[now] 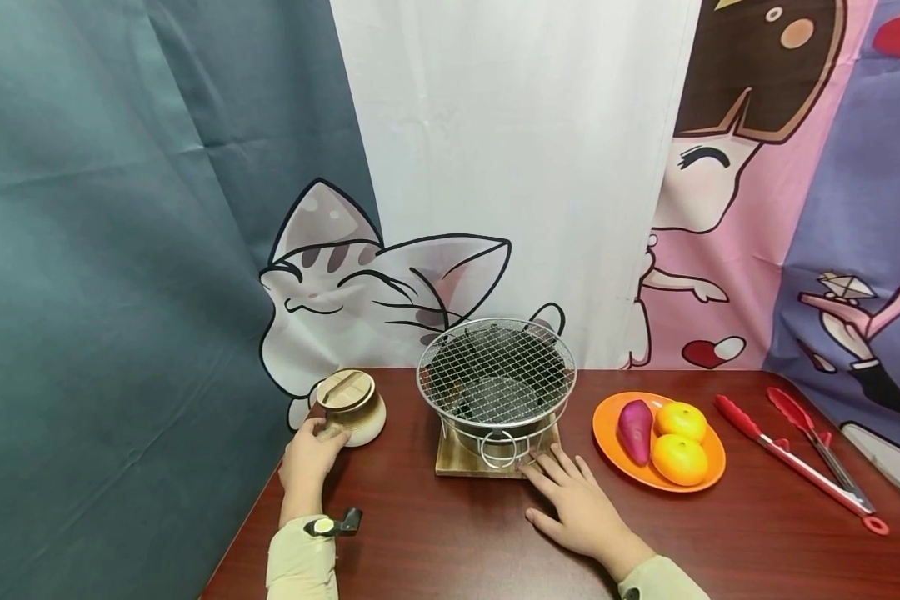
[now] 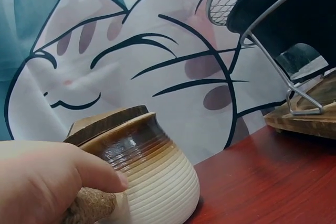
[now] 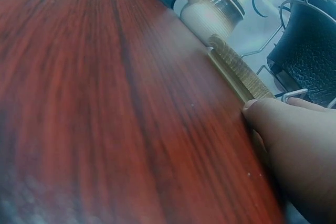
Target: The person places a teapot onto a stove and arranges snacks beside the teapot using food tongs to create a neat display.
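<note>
On the left side of the table stands a cream-and-brown ceramic teapot-like pot with a wooden lid. My left hand grips its side handle, which is wrapped in twine. A small black stove with a round wire grill on top sits on a square wooden base mid-table. Fingers spread, my right hand rests at the front right corner of that base and holds nothing. The palm is hidden in the right wrist view.
Right of the stove, an orange plate bears a purple sweet potato and two orange citrus fruits. Red-handled tongs lie farther right. A printed curtain hangs behind the table.
</note>
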`<state>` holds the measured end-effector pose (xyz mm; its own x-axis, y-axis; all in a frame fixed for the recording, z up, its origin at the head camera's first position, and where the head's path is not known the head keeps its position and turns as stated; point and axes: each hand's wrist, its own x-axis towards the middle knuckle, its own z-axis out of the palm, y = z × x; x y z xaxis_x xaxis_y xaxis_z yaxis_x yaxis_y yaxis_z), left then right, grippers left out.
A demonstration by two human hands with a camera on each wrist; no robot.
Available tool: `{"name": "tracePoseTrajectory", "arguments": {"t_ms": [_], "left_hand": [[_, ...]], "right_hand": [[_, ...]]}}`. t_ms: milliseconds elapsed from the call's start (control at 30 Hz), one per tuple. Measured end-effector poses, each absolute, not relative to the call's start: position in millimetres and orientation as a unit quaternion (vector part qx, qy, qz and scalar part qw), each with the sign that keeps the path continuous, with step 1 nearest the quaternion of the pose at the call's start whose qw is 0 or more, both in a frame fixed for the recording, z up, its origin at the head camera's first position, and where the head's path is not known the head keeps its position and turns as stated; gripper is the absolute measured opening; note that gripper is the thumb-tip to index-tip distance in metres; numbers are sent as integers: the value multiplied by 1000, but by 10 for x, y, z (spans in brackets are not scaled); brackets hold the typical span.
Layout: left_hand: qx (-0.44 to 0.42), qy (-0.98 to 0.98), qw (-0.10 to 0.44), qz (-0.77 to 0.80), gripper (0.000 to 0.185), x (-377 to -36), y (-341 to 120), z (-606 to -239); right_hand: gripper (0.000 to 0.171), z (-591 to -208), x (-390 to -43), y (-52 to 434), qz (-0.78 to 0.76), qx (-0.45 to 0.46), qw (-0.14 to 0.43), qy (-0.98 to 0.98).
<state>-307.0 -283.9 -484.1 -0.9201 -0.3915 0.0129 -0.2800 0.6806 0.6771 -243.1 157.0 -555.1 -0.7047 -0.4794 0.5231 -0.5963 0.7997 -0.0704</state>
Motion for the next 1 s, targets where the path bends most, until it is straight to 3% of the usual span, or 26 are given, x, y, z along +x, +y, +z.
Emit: {"name": "tracePoseTrajectory", "arguments": {"t_ms": [467,1000], "left_hand": [[206,-904,131,-350,46,-3067,-2789,-4881],[205,-923,92,-313,44,-3054,-2814,-4828]], "right_hand": [[64,-5551,-2431,1570,120,282,227,-924],[66,-5553,-2441,1570,132,288,227,-921]]}}
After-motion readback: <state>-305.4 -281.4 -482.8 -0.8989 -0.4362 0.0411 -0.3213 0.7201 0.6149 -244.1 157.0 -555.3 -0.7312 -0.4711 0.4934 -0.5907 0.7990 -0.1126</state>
